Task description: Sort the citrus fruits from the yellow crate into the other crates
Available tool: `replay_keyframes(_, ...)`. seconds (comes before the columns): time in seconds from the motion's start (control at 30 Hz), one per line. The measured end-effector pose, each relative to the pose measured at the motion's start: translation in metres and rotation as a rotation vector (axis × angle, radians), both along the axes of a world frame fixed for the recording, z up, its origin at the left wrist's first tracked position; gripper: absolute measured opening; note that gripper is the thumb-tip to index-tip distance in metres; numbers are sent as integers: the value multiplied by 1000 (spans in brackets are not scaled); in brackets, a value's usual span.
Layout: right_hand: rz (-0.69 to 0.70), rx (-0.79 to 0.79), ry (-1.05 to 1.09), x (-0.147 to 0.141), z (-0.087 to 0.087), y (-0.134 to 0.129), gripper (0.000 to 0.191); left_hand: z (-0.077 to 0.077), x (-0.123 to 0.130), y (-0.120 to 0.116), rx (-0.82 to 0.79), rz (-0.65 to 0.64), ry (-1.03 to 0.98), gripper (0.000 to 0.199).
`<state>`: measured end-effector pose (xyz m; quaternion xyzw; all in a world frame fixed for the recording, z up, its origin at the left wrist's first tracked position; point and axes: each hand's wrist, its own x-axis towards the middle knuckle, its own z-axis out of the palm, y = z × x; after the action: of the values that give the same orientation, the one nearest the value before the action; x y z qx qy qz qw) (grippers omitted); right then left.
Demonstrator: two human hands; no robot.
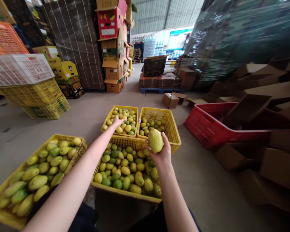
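Observation:
My right hand [161, 149] is closed around a large, faintly ridged yellow-green fruit [155, 141], held up above the right end of the big yellow crate [125, 192]. That crate is full of lemon-like fruits [125, 170] in yellow and green. My left arm stretches forward, and my left hand [118, 121] is over the far left yellow crate [105, 120], close among its yellow fruits [128, 128]. Its fingers look extended; contact with a fruit is unclear. Beside it, the far right yellow crate [174, 127] is partly filled, its fruits [145, 124] gathered toward the left.
At lower left stands a yellow crate [4, 219] of longer fruits [38, 182]. Stacked crates [36, 91] rise at left. A red crate [200, 125] and loose cardboard [280, 164] crowd the right. Box stacks [112, 51] and a loaded blue pallet [157, 91] stand ahead.

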<state>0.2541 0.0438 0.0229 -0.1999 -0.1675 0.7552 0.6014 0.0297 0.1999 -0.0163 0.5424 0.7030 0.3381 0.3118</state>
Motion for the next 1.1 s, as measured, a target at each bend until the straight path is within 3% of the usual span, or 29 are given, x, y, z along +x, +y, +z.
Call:
replay_keyframes(0.07, -3, -11, -6, 2, 0, 1, 24, 0, -2, 2, -26, -29, 81, 43)
replay_keyframes(0.13, -9, -19, -16, 4, 1, 1, 25, -9, -6, -16, -88, -112, 134, 41)
replay_keyframes(0.3, -20, -29, -52, 6, 1, -1, 26, -34, -26, -99, -297, -393, 212, 30)
replay_keyframes(0.4, -23, -63, -85, 3, 1, -4, 25, -32, -41, -149, -394, -532, 234, 27)
replay_keyframes(0.57, -22, -125, -147, -7, 1, -11, 24, -21, -57, -212, -496, -832, 298, 48)
replay_keyframes(0.67, 8, -166, -184, -13, -1, -14, 25, -23, -57, -234, -507, -830, 390, 50)
replay_keyframes(0.73, 38, -236, -247, -18, -6, -15, 24, -25, -56, -244, -532, -768, 558, 47)
replay_keyframes(0.87, 117, -453, -430, -36, -37, -25, 21, -27, -56, -251, -551, -662, 788, 45)
replay_keyframes(1.0, 266, -633, -540, -62, -91, -59, 20, -23, -65, -251, -458, -676, 748, 51)
replay_keyframes(1.1, 274, -637, -532, -69, -118, -76, 16, -21, -74, -251, -407, -641, 714, 53)
